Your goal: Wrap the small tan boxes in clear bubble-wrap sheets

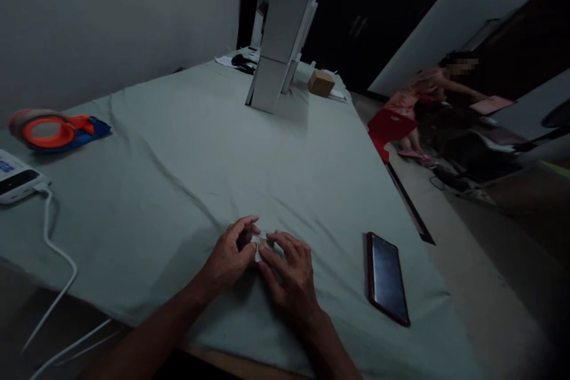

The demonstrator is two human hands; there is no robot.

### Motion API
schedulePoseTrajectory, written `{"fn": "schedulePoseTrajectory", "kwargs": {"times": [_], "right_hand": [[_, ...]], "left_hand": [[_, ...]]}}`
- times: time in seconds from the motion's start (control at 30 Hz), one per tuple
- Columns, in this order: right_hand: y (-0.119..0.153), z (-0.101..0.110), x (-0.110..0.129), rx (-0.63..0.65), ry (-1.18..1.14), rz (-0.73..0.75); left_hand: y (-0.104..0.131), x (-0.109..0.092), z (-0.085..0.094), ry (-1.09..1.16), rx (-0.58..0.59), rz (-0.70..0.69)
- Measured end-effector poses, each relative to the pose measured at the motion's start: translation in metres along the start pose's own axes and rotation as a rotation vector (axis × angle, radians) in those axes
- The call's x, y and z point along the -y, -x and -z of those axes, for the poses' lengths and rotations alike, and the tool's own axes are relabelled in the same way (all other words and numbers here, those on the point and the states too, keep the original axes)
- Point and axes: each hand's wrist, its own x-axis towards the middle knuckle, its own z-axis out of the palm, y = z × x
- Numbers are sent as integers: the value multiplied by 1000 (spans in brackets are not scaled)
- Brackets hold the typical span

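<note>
Near the front edge of the cloth-covered table, a small pale, flat-looking piece (258, 242) sits between my two hands; its kind is too small and dim to tell. My left hand (229, 252) curls around its left side, thumb pressed toward it and fingers bent over the far side. From the right, my right hand (289, 264) closes on the same piece with thumb and fingertips. Fingers cover much of it. To the right of my right hand lies a phone (388, 276) in a dark red case, screen up.
An orange and blue tape dispenser (56, 130) and a white device (18, 178) with a cable lie on the left. Tall white boxes (280, 41) and a brown box (320, 83) stand at the back. A person (414, 95) sits beyond the table's right side.
</note>
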Motion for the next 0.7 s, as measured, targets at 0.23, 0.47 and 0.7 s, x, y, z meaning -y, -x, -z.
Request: {"fn": "schedulePoseTrajectory", "kwargs": {"times": [0.23, 0.47, 0.7], "right_hand": [[0, -3, -1, 37, -48, -21], [5, 2, -4, -13, -167, -116], [4, 3, -4, 58, -134, -94]], "left_hand": [[0, -4, 1, -20, 10, 3], [-1, 1, 0, -32, 14, 7], [0, -1, 0, -36, 9, 15]]}}
